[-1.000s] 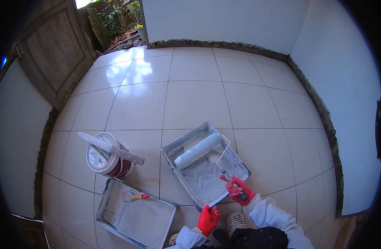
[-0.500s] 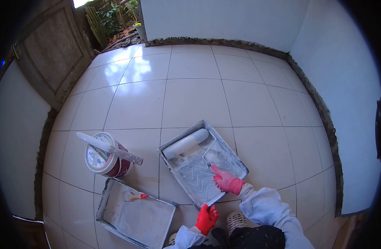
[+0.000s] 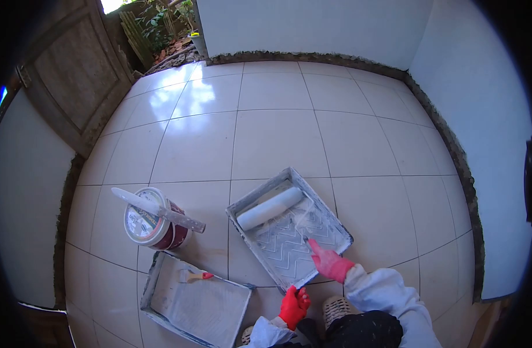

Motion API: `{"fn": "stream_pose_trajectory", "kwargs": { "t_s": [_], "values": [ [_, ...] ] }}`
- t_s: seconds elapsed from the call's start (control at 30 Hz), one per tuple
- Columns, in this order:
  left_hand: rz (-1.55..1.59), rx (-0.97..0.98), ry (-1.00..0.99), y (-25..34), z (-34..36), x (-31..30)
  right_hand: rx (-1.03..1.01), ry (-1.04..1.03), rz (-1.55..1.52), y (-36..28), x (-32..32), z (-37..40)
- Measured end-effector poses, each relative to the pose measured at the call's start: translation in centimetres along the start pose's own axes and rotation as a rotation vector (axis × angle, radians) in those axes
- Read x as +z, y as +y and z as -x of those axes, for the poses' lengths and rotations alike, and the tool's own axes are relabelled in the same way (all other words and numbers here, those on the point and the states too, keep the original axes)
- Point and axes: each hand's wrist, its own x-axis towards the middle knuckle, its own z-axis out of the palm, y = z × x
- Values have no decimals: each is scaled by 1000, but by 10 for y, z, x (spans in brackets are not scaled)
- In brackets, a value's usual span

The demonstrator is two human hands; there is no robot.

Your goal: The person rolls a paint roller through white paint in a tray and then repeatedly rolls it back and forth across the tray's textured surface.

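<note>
Right hand: the right hand (image 3: 329, 262), in a red glove, has its grip closed round the handle of the roller (image 3: 270, 208); the handle itself is mostly hidden in the fist.
Roller: its sleeve lies crosswise in the far, deep end of the paint tray (image 3: 249, 239), white and wet, with the wire frame running back over the ribbed slope to the hand.
Left hand: the left hand (image 3: 293, 304) pinches the tray's near corner, which I take to be bracing it against sliding on the glossy tiles.
Tray's place: on the floor (image 3: 271, 142) near its near edge, set cornerwise, right in front of the crouching person.
Left side: a paint bucket (image 3: 147, 223) stands well apart from the tray, with a stir stick (image 3: 161, 210) laid across its top, probably so that it drips inward.
Near-left corner: a second tray (image 3: 202, 304) holds a small brush (image 3: 195, 276) lying flat at its far end.
</note>
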Motion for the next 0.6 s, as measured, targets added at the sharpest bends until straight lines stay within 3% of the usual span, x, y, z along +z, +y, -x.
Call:
{"fn": "stream_pose_trajectory", "kwargs": {
  "t_s": [0.27,0.6],
  "values": [
    [-65,44,9,0,-3,-4,-40,63,-21,1,6,-38],
    [-21,54,15,1,4,4,56,12,-12,24,0,92]
  ]
}}
